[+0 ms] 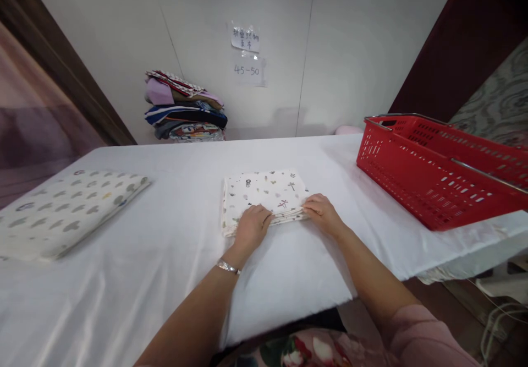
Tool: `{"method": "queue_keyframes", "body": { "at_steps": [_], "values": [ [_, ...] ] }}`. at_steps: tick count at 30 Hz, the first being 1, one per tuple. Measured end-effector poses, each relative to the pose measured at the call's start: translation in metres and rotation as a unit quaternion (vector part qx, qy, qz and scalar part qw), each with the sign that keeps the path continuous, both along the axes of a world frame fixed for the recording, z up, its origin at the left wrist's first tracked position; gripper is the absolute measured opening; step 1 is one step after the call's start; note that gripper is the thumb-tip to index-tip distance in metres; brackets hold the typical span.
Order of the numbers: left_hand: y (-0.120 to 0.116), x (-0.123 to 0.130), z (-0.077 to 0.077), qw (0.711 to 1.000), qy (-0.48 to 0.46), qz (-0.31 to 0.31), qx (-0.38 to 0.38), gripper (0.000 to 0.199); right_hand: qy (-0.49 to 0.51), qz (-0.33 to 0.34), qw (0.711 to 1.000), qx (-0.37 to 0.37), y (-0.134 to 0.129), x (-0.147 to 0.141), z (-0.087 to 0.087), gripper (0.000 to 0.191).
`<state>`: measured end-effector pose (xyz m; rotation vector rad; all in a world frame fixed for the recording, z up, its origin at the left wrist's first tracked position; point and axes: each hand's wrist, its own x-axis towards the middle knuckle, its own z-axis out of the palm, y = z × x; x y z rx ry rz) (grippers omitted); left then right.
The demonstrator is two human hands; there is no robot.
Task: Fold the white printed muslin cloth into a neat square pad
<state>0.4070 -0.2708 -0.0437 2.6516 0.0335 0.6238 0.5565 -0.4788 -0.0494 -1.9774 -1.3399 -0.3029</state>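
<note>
A folded white cloth point(264, 191) printed with small plants and figures lies flat in the middle of the table, its layered edge towards me. My left hand point(252, 225) rests on the near edge, fingers bent and pressed together on the layers. At the near right corner, my right hand point(324, 213) pinches the stacked edges between thumb and fingers. The thumb of the left hand is partly hidden. Off to the left lies another folded cloth point(70, 207), white with grey cloud-like shapes, touched by neither hand.
A red plastic basket point(396, 174) with metal handles stands on the right of the white-covered table point(173, 290). Beyond the far edge, a pile of folded fabrics point(185, 108) sits against the wall. Two paper signs point(247, 70) are taped above.
</note>
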Motion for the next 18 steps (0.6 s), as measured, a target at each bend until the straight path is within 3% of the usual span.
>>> {"method": "queue_keyframes", "body": {
  "at_steps": [7, 18],
  "values": [
    [-0.0023, -0.0001, 0.0024, 1.0, 0.009, 0.014, 0.023, 0.024, -0.014, -0.001, 1.0, 0.0, -0.0002, -0.0034, 0.004, 0.019],
    [-0.0017, 0.0004, -0.0012, 0.999, 0.007, 0.008, 0.049, 0.027, -0.04, -0.01, 0.996, -0.085, 0.0013, -0.0036, 0.0041, 0.017]
  ]
}}
